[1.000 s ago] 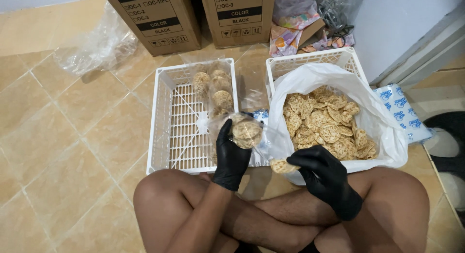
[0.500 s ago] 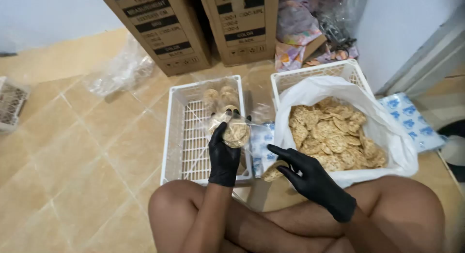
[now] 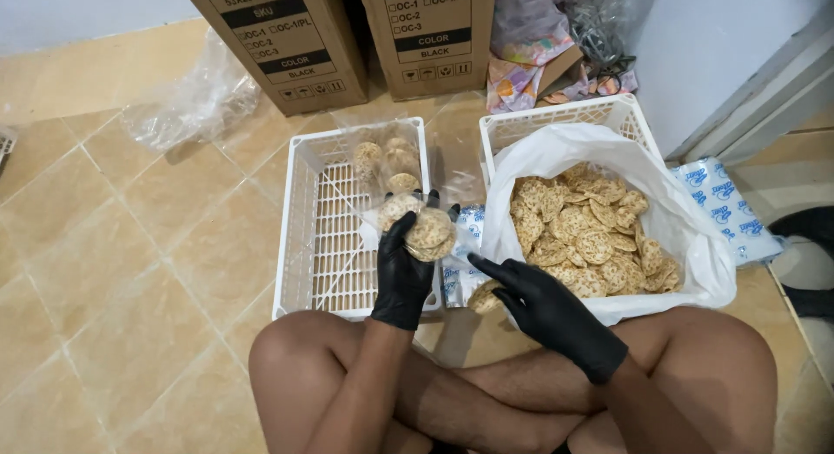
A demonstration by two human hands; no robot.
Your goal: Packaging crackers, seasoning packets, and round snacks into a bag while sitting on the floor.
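Two white crates [image 3: 300,237] on tiled floor [image 3: 130,289]

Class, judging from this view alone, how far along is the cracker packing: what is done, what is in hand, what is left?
Done: a few filled clear packs lie at the far end of the left white crate. In hand: the left hand holds a stack of round crackers in clear wrap; the right hand holds more beside it. Left: the white bag in the right crate still holds a big heap of loose crackers.
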